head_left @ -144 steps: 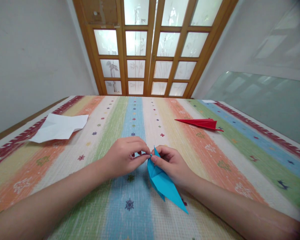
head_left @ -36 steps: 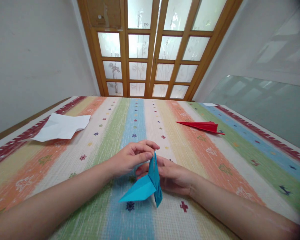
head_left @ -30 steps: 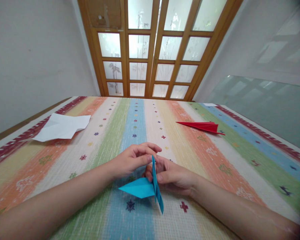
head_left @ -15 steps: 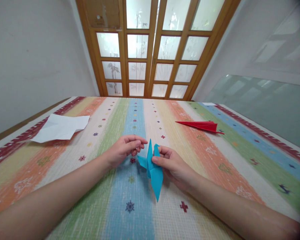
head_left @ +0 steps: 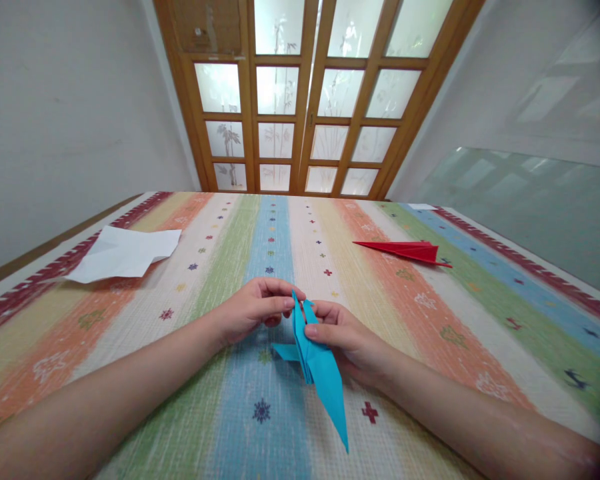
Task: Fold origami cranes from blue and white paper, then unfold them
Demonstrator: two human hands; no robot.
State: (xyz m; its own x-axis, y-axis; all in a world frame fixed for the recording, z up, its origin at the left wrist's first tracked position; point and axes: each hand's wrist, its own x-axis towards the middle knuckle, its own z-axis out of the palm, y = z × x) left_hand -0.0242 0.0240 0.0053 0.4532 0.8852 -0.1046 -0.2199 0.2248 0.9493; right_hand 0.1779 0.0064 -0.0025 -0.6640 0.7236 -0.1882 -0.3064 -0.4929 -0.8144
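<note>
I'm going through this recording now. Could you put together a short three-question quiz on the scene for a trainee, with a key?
1. Multiple choice: On which side of the striped tablecloth is the large white sheet, as the person sees it?
A) Left
B) Right
C) Nearest the person, in the middle
2. True or false: The red folded paper is held in the right hand.
3. Open: Where is each hand on the blue folded paper?

Key:
1. A.
2. False; it lies on the striped tablecloth.
3. The right hand grips its side, thumb in front; the left hand appears to pinch its upper tip.

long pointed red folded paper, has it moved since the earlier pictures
No, the red paper lies across the same orange stripe of the multicoloured striped tablecloth.
</note>
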